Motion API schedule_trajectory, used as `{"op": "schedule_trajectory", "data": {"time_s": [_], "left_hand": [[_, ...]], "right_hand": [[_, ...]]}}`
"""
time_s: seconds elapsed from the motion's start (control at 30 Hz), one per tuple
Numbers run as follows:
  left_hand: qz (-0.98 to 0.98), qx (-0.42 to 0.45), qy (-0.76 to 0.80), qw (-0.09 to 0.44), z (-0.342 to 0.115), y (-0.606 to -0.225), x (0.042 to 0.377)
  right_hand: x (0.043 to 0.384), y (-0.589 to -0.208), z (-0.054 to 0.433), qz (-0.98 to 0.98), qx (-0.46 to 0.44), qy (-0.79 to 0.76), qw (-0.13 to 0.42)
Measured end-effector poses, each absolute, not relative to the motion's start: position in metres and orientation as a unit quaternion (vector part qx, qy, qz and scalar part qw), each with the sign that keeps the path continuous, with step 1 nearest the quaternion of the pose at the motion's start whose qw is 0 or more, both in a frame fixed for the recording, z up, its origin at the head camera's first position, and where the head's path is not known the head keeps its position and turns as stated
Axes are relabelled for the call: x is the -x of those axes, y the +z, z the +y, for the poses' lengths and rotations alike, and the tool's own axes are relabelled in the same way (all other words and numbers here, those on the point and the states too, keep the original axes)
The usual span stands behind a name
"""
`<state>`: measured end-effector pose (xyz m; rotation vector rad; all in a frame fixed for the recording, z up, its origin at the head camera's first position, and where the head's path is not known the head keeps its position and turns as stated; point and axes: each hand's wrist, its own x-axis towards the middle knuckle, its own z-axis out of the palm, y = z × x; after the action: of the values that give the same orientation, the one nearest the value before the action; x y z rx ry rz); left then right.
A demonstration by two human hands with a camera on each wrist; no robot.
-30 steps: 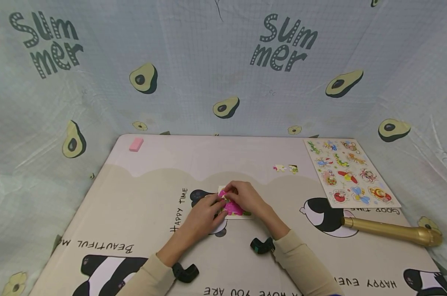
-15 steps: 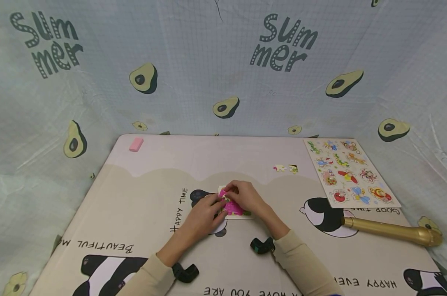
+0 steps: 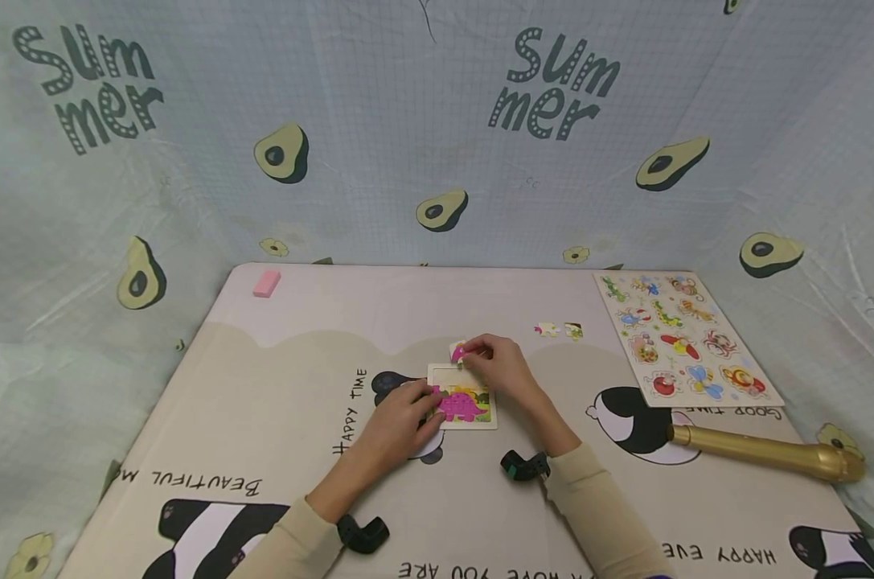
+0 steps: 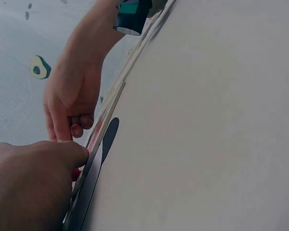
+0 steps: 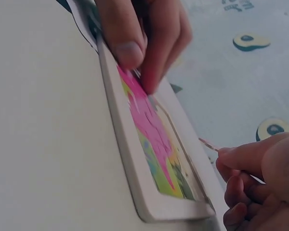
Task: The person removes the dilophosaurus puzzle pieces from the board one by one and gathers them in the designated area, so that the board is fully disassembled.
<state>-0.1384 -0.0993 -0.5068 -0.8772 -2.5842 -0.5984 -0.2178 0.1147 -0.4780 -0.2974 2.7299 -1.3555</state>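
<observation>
My left hand (image 3: 400,416) rests on the left side of a small jigsaw puzzle tray (image 3: 494,428), its thumb and fingertips pressing on the frame and picture. A pink dinosaur picture (image 3: 464,407) fills the lower part of the tray, while a bare strip (image 3: 451,376) shows along the top. Just beyond the tray's far edge, my right hand (image 3: 505,368) pinches a puzzle piece (image 3: 457,351) with pink on it. The right wrist view shows that piece (image 5: 209,144) nearly edge-on between thumb and finger, beside the pale tray frame (image 5: 123,139).
Two loose puzzle pieces (image 3: 547,329) lie beyond the right hand. A board of animal pictures (image 3: 704,394) is at the back right, with a gold rod-like object (image 3: 769,452) before it. A pink block (image 3: 266,283) sits at the far left corner.
My right hand has lifted a puzzle piece off the tray and moved it away, past the far edge, uncovering the dinosaur picture. The left hand has stayed where it was.
</observation>
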Motion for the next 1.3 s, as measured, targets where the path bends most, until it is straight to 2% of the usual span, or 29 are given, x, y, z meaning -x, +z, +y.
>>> {"op": "schedule_trajectory", "data": {"time_s": [0.7,1.3], "left_hand": [[-0.907,0.314,-0.219,0.177,-0.1,-0.506,0.138],[-0.908,0.311,-0.217,0.177,-0.102,-0.508,0.138]], "right_hand": [[0.244,-0.484,0.155,0.887,0.012,-0.461,-0.016],[0.25,-0.485,0.173,0.891,-0.045,-0.447,-0.069]]}}
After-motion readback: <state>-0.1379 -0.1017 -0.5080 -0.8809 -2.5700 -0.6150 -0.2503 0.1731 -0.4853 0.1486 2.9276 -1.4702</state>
